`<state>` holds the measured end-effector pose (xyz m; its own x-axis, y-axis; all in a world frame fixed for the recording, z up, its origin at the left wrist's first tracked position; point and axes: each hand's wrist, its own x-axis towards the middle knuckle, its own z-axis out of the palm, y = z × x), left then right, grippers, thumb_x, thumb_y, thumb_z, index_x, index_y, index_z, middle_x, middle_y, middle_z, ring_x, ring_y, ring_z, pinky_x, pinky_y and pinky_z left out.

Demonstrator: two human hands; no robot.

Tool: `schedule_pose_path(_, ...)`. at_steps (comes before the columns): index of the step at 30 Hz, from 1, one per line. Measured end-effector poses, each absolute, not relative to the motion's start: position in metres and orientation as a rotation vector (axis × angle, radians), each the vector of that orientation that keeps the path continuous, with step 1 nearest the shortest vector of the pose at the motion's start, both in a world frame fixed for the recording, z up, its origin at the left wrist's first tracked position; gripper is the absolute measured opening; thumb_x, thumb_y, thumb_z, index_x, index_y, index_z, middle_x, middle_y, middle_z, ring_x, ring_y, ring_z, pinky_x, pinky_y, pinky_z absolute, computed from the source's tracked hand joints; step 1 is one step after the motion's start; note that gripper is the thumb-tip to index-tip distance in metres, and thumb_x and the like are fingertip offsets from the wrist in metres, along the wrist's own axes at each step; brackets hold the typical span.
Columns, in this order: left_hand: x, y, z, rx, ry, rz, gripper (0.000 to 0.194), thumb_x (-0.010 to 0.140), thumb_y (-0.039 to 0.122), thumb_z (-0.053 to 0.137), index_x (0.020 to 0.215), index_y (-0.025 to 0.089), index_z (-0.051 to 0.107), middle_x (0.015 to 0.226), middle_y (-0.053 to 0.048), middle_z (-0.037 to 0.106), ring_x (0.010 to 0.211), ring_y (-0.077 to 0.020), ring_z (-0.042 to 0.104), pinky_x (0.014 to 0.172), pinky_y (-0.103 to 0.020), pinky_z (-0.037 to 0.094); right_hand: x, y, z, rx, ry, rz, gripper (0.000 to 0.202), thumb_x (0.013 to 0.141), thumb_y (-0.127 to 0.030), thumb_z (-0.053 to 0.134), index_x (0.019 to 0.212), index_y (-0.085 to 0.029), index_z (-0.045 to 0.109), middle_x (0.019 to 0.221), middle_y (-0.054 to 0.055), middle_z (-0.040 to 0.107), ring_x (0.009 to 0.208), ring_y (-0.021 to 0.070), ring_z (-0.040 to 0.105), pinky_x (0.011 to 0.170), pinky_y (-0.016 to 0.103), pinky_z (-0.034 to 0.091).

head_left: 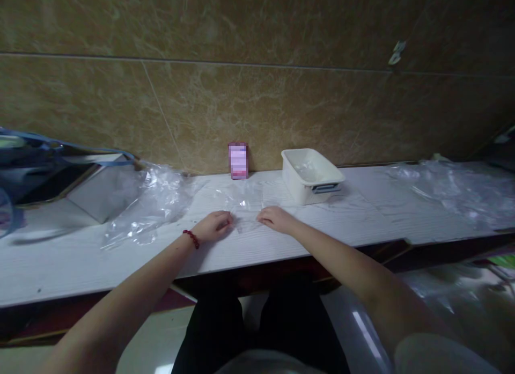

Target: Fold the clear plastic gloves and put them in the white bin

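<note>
A clear plastic bag (pixel 244 202) lies on the white wood-grain table between my hands. My left hand (pixel 215 225), with a red bead bracelet at the wrist, is closed on the bag's left edge. Fingertips pinched together, my right hand (pixel 276 219) grips its right edge. Behind the bag, a phone (pixel 238 161) with a pixelated pink screen leans upright against the wall. A cream plastic bin (pixel 295 186) with a grey handle stands to the right of the phone, holding some clear plastic at its bottom.
Crumpled clear plastic bags (pixel 161 194) lie to the left, beside a white box (pixel 80 202) and blue straps. More clear plastic (pixel 454 191) spreads over the table's right end. A brown marbled tile wall (pixel 257 105) rises along the back edge.
</note>
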<state>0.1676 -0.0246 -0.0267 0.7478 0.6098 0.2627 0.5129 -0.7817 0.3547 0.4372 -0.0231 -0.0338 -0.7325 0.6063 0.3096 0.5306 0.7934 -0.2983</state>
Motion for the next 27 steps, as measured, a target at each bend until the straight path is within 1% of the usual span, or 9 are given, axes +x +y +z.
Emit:
schedule_pose_path(3,0.166,-0.036,-0.028,2.675,0.882,0.554,0.021,0.08,0.03,0.039,0.08,0.017,0.056,0.083,-0.006,0.059,0.082,-0.0154,0.054,0.076,-0.028,0.041,0.44,-0.036,-0.036,-0.914,-2.585,0.201,0.025,0.084,-0.031,0.04,0.09,-0.021,0.062,0.096,0.005,0.062,0.094,0.0149,0.052,0.086,0.034,0.032)
schedule_pose_path(6,0.162,-0.045,-0.026,2.631,0.913,0.56,0.025,0.081,0.032,0.039,0.085,0.017,0.058,0.088,-0.007,0.061,0.086,-0.016,0.054,0.08,-0.027,0.04,0.443,-0.045,-0.038,-0.991,-2.565,0.183,0.022,0.082,-0.033,0.044,0.092,-0.026,0.062,0.104,0.003,0.059,0.101,0.0167,0.049,0.092,0.042,0.022)
schedule_pose_path(9,0.157,-0.051,-0.021,2.549,1.022,0.572,0.03,0.082,0.036,0.037,0.091,0.017,0.058,0.092,-0.006,0.062,0.087,-0.0162,0.055,0.08,-0.027,0.041,0.445,-0.053,-0.036,-1.03,-2.556,0.2,0.023,0.082,-0.037,0.043,0.096,-0.029,0.06,0.108,0.002,0.058,0.107,0.0182,0.044,0.093,0.046,0.016)
schedule_pose_path(11,0.153,-0.051,-0.019,2.498,1.126,0.565,0.033,0.082,0.037,0.034,0.09,0.017,0.058,0.09,-0.005,0.063,0.084,-0.0163,0.056,0.078,-0.027,0.042,0.447,-0.056,-0.032,-1.005,-2.574,0.217,0.028,0.081,-0.04,0.043,0.102,-0.029,0.058,0.11,0.003,0.057,0.108,0.019,0.043,0.093,0.045,0.016)
schedule_pose_path(14,0.152,-0.043,-0.018,2.482,1.257,0.569,0.034,0.082,0.038,0.032,0.092,0.017,0.058,0.089,-0.005,0.063,0.083,-0.0172,0.057,0.077,-0.029,0.042,0.448,-0.054,-0.024,-0.955,-2.566,0.256,0.033,0.083,-0.041,0.038,0.107,-0.026,0.054,0.109,0.004,0.057,0.107,0.0177,0.043,0.092,0.04,0.022)
schedule_pose_path(18,0.167,-0.028,-0.022,2.549,1.345,0.584,0.035,0.081,0.035,0.034,0.104,0.018,0.053,0.103,-0.008,0.059,0.095,-0.0193,0.053,0.086,-0.032,0.039,0.438,-0.04,-0.023,-1.147,-2.401,0.233,0.034,0.088,-0.034,0.029,0.106,-0.021,0.054,0.108,0.004,0.058,0.105,0.0149,0.046,0.09,0.034,0.028)
schedule_pose_path(21,0.183,-0.018,-0.028,2.581,1.436,0.567,0.037,0.078,0.033,0.039,0.112,0.02,0.049,0.115,-0.009,0.053,0.108,-0.021,0.046,0.093,-0.036,0.033,0.425,-0.032,-0.029,-1.346,-2.365,0.19,0.035,0.086,-0.036,0.032,0.113,-0.021,0.049,0.117,0.006,0.052,0.112,0.0187,0.041,0.092,0.039,0.027)
schedule_pose_path(24,0.188,-0.003,-0.031,2.421,1.775,0.562,0.041,0.078,0.034,0.038,0.116,0.019,0.046,0.122,-0.011,0.047,0.113,-0.0236,0.041,0.092,-0.039,0.032,0.416,-0.027,-0.034,-1.496,-2.373,0.144,0.039,0.083,-0.041,0.037,0.116,-0.022,0.046,0.125,0.007,0.045,0.118,0.0244,0.034,0.094,0.049,0.022)
schedule_pose_path(27,0.173,0.021,-0.026,2.025,2.175,0.546,0.046,0.076,0.034,0.039,0.119,0.016,0.043,0.121,-0.016,0.046,0.109,-0.0273,0.045,0.086,-0.039,0.036,0.411,-0.02,-0.028,-1.508,-2.375,0.095,0.034,0.082,-0.039,0.041,0.11,-0.022,0.051,0.119,0.008,0.049,0.115,0.0239,0.037,0.094,0.047,0.025)
